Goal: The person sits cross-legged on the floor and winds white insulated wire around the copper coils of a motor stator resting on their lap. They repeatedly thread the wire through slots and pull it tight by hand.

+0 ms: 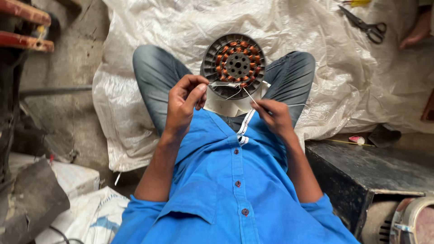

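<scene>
Stator (pixel 233 66) rests between our knees, propped on a pale block in our lap, its ring of copper coils facing up at us. Nearest to us is our blue shirt (pixel 226 190), buttoned down the front. Just past it our left hand (pixel 183 105) is curled, thumb and forefinger pinched shut on a thin pale strip (pixel 221 84) that lies across the lower edge of the stator. Our right hand (pixel 275 116) is closed around a thin white wire (pixel 249 96) that runs up to the coils; the fingertips are turned away, so we cannot tell how tightly they hold it. A white cord hangs down from under that hand onto the shirt.

We sit with grey trousers spread on a crumpled white plastic sheet (pixel 316 40) laid over a rough concrete floor. At our right side stands a dark, worn box (pixel 361 167), with a small white and red tube (pixel 356 140) and a flat dark piece just behind it. At our left lie white sacks and a grey slab. Farther off on the sheet, at the top right, lie black scissors (pixel 367 25), well apart from our hands, and beyond them someone else's bare foot (pixel 415 31) rests at the edge.
</scene>
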